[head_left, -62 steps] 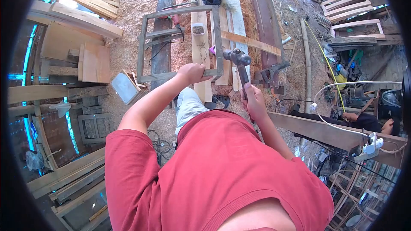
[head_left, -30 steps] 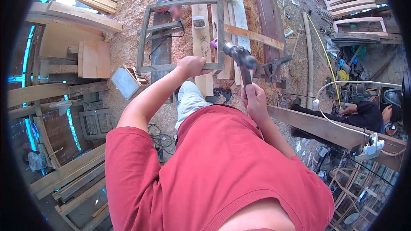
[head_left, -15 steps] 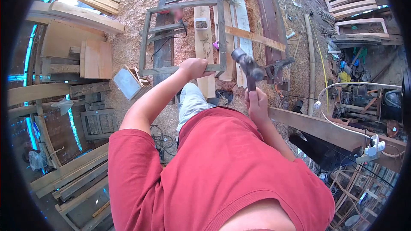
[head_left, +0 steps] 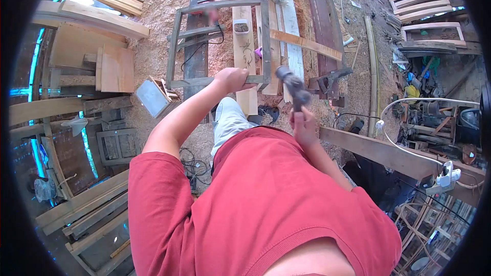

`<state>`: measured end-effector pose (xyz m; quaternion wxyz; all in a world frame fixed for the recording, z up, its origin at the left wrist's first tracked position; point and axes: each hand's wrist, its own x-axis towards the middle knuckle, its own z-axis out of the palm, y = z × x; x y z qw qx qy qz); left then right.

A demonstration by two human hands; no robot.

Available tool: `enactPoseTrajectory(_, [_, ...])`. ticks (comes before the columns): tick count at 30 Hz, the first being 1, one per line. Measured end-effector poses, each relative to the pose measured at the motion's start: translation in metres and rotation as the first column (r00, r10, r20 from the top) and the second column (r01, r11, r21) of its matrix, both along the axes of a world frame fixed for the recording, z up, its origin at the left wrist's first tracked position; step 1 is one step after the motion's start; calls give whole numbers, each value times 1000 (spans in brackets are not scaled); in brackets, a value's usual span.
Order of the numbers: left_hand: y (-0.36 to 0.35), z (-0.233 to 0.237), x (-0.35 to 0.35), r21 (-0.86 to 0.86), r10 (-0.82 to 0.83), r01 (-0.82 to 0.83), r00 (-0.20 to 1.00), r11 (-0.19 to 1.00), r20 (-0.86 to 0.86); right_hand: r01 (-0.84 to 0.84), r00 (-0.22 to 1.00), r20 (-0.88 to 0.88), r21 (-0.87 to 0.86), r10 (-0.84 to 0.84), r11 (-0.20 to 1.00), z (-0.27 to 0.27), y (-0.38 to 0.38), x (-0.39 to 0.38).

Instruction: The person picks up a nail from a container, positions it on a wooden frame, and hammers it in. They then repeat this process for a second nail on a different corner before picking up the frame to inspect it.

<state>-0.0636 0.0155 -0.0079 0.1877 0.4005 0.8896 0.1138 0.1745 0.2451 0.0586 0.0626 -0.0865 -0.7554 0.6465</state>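
Observation:
My left hand (head_left: 232, 80) is wrapped round the near rail of a grey wooden frame (head_left: 266, 41), close to its right corner. The frame is held above the boards. In my right hand (head_left: 305, 125) is a hammer (head_left: 294, 86), gripped by its handle, its dark head blurred by motion. The head is just to the right of the frame's near right corner, apart from it. Through the frame I see a small white tub (head_left: 240, 26) with small contents I cannot make out, and a red tool (head_left: 211, 18) with a black cord.
Long planks (head_left: 245, 56) lie over wood shavings ahead. A light board (head_left: 307, 44) crosses them on the right, beside a dark clamp-like tool (head_left: 332, 79). A white-topped box (head_left: 152, 98) stands left. A power strip (head_left: 446, 178) and white cable sit on a beam at right.
The hammer in my right hand has shifted slightly left and down. My left hand and the wooden frame stay nearly in place.

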Motion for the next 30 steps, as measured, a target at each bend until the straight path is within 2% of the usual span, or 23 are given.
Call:
enactPoseTrajectory(1, [2,5,2,-15,14,-14,1000,1000,16,-5,987,161,114,-13,993,-13,-1,-3])
enactPoseTrajectory(4, [0,8,5,-19,21,-21,999,1000,25,4,917,398,39,-20,999,-30,6,-12])
enactPoseTrajectory(6, [-2,5,1,-18,17,-17,1000,1000,-1,62,929,370,-104,-19,993,-21,4,-9])
enactPoseTrajectory(8, [0,-5,0,-19,16,-16,999,1000,-34,124,926,378,-273,-13,954,12,0,-7])
enactPoseTrajectory(12, [0,-1,-3,-16,4,-4,999,1000,-39,141,917,397,-243,-34,960,26,3,-4])
enactPoseTrajectory(15, [1,3,-3,-17,-8,7,999,1000,-31,94,896,445,-166,-11,982,3,17,5])
enactPoseTrajectory(17, [3,9,-3,-28,-5,5,1000,1000,-15,16,886,460,82,-52,997,-34,33,18])
enactPoseTrajectory(19, [2,5,-5,-27,-13,12,999,1000,-35,-107,861,505,300,-62,948,-42,41,20])
enactPoseTrajectory(22, [2,1,-9,-25,-6,5,999,1000,-39,-368,800,599,519,-22,771,-53,49,16])
enactPoseTrajectory(25, [5,11,-11,-45,-4,2,999,999,-34,-605,758,646,641,94,472,-73,48,-17])
enactPoseTrajectory(30, [6,3,-12,-38,-20,19,1000,999,-23,-759,625,724,651,291,13,-188,42,-78])
